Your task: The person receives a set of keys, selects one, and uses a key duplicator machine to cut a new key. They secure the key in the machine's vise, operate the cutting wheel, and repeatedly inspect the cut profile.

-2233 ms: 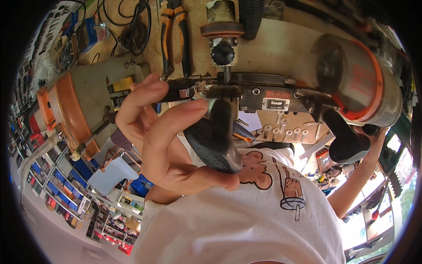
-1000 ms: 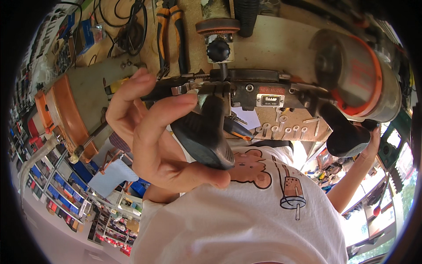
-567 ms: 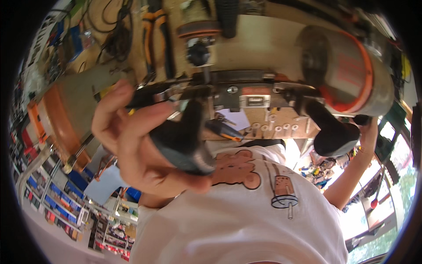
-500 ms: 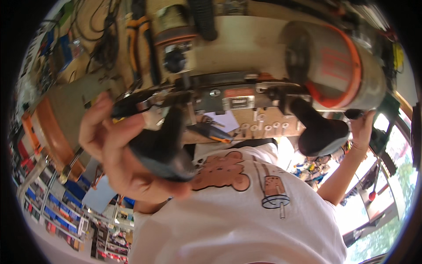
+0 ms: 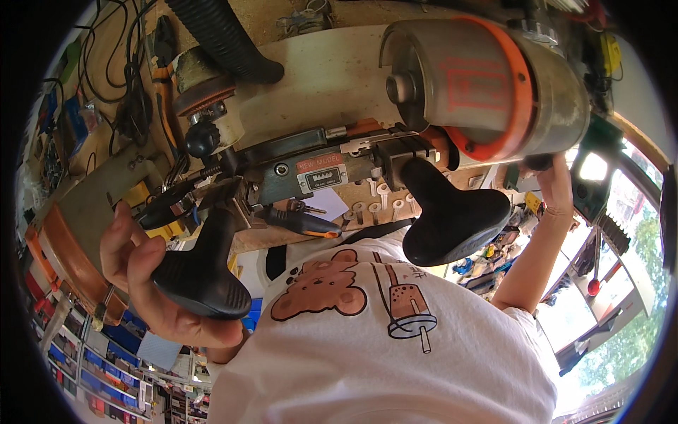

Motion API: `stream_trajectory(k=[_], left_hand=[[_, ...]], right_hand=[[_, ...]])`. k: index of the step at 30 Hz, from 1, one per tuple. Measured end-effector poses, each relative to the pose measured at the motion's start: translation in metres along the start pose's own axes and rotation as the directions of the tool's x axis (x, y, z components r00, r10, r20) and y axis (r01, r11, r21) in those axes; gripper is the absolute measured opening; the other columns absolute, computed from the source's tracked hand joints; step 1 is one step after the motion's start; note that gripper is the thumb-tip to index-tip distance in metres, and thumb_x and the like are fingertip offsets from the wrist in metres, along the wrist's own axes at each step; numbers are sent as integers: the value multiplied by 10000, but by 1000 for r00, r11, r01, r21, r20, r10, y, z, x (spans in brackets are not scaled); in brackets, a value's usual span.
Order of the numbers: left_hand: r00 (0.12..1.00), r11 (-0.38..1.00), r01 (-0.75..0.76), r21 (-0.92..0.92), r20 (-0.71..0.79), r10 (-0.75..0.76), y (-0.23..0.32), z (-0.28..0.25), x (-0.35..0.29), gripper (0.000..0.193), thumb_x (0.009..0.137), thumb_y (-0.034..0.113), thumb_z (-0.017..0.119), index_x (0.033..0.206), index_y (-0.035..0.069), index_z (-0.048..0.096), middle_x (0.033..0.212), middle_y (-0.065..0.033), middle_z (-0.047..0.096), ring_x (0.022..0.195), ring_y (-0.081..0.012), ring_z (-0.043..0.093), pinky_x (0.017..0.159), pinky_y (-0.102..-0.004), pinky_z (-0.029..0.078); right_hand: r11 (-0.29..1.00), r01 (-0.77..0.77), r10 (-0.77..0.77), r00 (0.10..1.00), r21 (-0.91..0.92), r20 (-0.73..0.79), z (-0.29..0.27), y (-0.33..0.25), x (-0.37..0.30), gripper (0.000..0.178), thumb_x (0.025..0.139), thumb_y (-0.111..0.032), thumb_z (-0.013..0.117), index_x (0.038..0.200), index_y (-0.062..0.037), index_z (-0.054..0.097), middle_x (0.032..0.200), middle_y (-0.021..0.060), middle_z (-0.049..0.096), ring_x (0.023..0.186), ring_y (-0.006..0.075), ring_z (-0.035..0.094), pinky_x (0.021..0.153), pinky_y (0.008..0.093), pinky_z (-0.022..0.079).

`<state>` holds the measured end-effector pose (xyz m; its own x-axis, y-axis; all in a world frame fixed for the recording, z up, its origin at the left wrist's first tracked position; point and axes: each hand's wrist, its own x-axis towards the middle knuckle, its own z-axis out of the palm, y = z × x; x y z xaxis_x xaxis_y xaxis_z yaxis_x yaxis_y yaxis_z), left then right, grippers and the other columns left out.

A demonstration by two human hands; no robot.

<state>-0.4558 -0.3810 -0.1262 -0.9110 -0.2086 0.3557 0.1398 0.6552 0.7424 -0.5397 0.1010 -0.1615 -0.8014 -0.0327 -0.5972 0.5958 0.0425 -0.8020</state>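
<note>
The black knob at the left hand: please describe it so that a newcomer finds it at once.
Find the metal machine across the middle. Near its left end is a wing-shaped black knob. Unlike the similar handle to its right, it has the left hand curled around it.

The left hand (image 5: 154, 307) has its palm partly hidden by the left black handle (image 5: 201, 279), its wrist out of sight too; the right hand (image 5: 556, 189) has its fingertips concealed around a small black knob (image 5: 540, 162), so their grip cannot be told; the ribbed black hose (image 5: 229, 42) and the cables (image 5: 131, 42) are cut off by the upper edge; the white shirt (image 5: 353, 360) runs out of sight below; things on the shelves (image 5: 141, 393) are too small to identify; outside, the greenery (image 5: 643, 244) is blurred
</note>
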Motion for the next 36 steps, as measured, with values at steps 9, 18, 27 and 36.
stream_trajectory(k=[9,18,27,36], left_hand=[[1000,1000,14,10,-16,-14,3,2,2,848,735,720,442,1148,-21,461,1188,-245,366,1179,-382,360,1006,-575,265],[998,998,55,10,-43,-54,7,6,3,829,756,700,435,1152,-28,457,1194,-243,354,1185,-385,354,1020,-559,254],[993,995,99,22,-63,-97,11,8,8,858,728,715,464,1132,-41,468,1165,-253,384,1174,-372,364,996,-528,295],[997,996,-80,38,4,80,4,3,3,627,858,531,406,1088,-48,470,1208,-203,363,1196,-346,364,1043,-522,227]], right_hand=[[984,159,-162,986,83,36,18,6,-4,559,839,-404,556,1211,-7,428,1031,135,585,900,263,603,777,424,508],[1000,-9,1,963,-28,-270,26,-8,5,484,915,-411,415,1196,-19,457,1047,108,585,923,215,591,774,368,502],[995,80,-58,941,52,-334,30,0,6,417,921,-382,408,1119,-28,505,943,95,601,841,225,593,677,345,488],[988,82,-26,923,129,-384,14,2,5,399,915,-262,435,1252,-50,407,1124,77,541,1032,220,520,870,390,432]])
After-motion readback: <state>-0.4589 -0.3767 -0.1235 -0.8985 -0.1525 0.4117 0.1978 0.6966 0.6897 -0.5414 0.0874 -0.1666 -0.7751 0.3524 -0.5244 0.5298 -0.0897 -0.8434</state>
